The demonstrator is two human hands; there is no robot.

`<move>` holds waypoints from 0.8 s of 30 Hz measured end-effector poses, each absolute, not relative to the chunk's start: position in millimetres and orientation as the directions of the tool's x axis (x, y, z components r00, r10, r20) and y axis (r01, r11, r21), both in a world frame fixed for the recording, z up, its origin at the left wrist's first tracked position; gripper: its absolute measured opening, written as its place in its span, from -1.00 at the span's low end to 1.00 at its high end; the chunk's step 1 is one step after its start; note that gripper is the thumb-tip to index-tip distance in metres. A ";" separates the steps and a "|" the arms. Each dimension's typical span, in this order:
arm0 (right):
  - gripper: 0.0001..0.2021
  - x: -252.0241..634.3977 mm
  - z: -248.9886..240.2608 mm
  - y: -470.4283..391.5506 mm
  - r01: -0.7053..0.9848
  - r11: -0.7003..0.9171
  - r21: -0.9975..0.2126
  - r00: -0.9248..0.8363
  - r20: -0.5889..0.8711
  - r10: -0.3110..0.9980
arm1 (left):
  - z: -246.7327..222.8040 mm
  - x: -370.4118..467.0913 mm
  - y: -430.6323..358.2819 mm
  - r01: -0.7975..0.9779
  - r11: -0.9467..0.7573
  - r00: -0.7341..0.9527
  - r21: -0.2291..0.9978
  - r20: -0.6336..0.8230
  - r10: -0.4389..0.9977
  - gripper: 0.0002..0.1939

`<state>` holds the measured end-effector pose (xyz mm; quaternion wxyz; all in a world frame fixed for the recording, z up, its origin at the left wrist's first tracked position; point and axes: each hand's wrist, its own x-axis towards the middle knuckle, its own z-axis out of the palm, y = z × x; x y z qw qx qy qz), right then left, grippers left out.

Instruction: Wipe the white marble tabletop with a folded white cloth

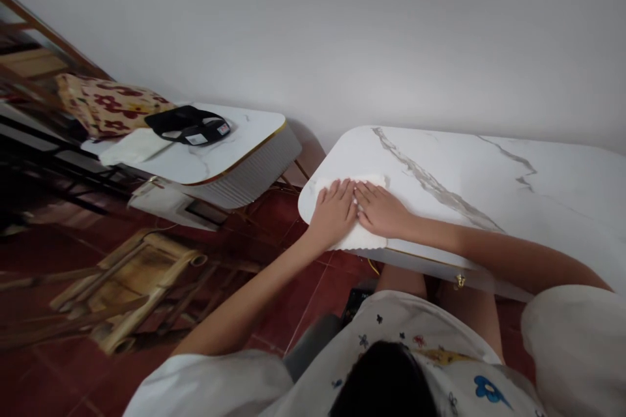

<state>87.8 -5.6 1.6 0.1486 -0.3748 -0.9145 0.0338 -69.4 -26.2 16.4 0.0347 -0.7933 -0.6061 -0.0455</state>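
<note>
A white cloth [369,238] lies flat on the left end of a white marble-patterned table [469,176], its scalloped front edge hanging slightly over the table's rim. My left hand [335,208] rests palm down on the cloth, fingers stretched forward. Beside it, my right hand [381,210] also lies flat on the cloth, its fingers pointing left and touching the left hand's fingers. Both hands press on the cloth from above without grasping it. What lies under the palms is hidden.
To the left stands a second marble-topped table [259,127] with a black strapped item [190,125], a white cloth [134,145] and a flower-patterned bag [115,104]. A bamboo chair [141,280] is on the red tiled floor [313,293]. A brass drawer knob [460,281] juts from the near table's front.
</note>
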 end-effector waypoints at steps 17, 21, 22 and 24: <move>-0.44 159.1 -3.1 155.1 0.774 0.628 -0.076 -0.589 0.277 0.759 | 11.9 0.9 144.7 0.898 -0.418 0.378 0.138 0.246 0.893 -0.44; -0.47 155.9 -4.7 196.8 0.804 0.589 -0.086 -0.536 0.323 0.780 | 10.1 3.9 193.5 0.894 -0.437 0.401 0.099 0.259 0.879 -0.45; -0.48 157.1 -4.9 205.1 0.818 0.569 -0.090 -0.514 0.331 0.791 | 9.9 6.6 205.3 0.886 -0.454 0.418 0.092 0.265 0.869 -0.45; -0.48 162.3 -5.4 218.5 0.856 0.508 -0.094 -0.453 0.337 0.826 | 9.9 14.8 227.6 0.865 -0.494 0.456 0.089 0.271 0.847 -0.46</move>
